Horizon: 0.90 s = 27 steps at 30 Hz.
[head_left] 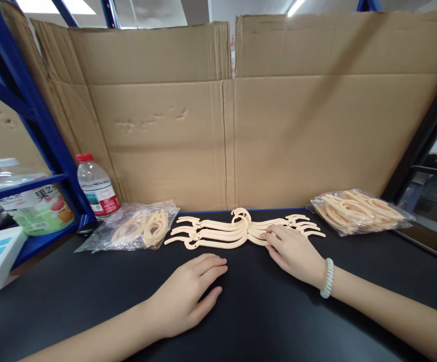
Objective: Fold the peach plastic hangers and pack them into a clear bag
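Several cream plastic clothes hangers (pixel 222 235) lie overlapped in a row on the black tabletop (pixel 241 311), hooks bunched at the middle and pointing away from me. My right hand (pixel 292 251), with a pale coiled band on the wrist, rests over their right half. Its fingers are bent onto the nearest hanger; the fingertips are partly hidden. Palm down on the tabletop, my left hand (pixel 190 291) lies in front of the hangers' left half. Its fingers are stretched out, and it holds nothing.
A clear bag of cream pieces (pixel 139 229) lies at the left, another bag of hangers (pixel 357 211) at the right. A red-capped bottle (pixel 98 186), a large labelled bottle (pixel 37 206) and a white tray (pixel 0 261) stand left. A cardboard wall (pixel 158 130) closes the back.
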Tool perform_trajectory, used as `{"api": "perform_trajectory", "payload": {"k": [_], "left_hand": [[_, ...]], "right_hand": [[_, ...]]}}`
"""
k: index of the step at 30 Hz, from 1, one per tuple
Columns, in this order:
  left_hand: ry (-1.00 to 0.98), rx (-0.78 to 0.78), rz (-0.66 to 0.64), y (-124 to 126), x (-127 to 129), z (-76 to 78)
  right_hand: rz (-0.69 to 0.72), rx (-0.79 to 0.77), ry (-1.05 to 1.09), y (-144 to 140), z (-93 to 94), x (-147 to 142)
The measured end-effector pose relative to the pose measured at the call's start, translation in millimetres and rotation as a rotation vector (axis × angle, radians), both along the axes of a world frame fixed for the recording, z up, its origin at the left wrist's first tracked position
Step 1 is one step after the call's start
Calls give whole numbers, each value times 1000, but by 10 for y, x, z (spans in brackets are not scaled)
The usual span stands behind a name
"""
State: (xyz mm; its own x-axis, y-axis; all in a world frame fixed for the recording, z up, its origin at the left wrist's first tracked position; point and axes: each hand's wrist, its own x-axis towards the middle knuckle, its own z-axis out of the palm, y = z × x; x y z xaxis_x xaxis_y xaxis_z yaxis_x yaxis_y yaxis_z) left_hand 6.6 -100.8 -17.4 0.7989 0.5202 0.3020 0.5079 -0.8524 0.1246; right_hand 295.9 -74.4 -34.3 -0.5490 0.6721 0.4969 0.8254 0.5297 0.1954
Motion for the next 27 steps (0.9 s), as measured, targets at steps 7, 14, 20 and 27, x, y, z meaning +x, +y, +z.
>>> {"api": "perform_trajectory", "payload": {"k": [7, 14, 20, 27], "left_hand": [[10, 12, 4, -3, 7, 2], [42, 13, 20, -81, 27, -2], [48, -13, -123, -157, 62, 79], [9, -51, -153, -121, 63, 92]], "right_hand": [[-21, -6, -31, -7, -2, 0], [14, 51, -56, -78, 23, -54], [140, -167, -3, -345, 19, -249], [170, -319, -3, -375, 48, -277]]}}
